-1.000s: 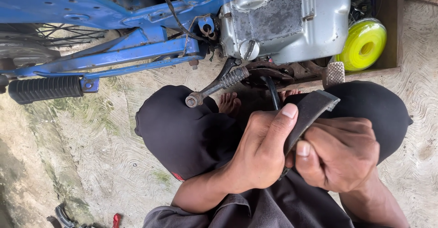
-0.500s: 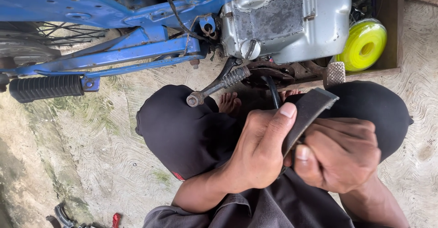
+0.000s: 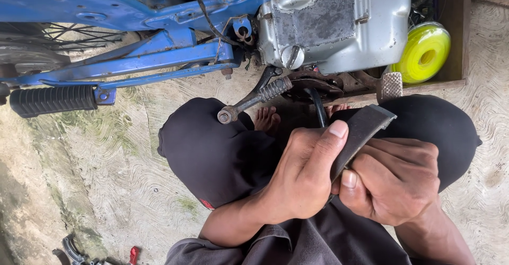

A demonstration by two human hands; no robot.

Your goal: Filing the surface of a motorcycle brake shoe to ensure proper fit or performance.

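Observation:
My left hand [image 3: 305,177] and my right hand [image 3: 395,180] both grip a flat dark strip, rubber or metal [image 3: 366,127], held over my knees in dark trousers. The left thumb lies along the strip's face; the right hand's fingers wrap its lower part. The strip's square end points up and right, toward the motorcycle engine [image 3: 339,24]. Just beyond my hands are a gear shift lever [image 3: 252,98] and a black hose [image 3: 318,108] under the grey engine case.
A blue motorcycle frame [image 3: 159,58] runs across the top, with a black rubber footpeg [image 3: 50,99] at left and a metal pedal [image 3: 389,86]. A yellow spool [image 3: 424,50] sits in a wooden box at right. Tools [image 3: 74,249] lie on the concrete at bottom left.

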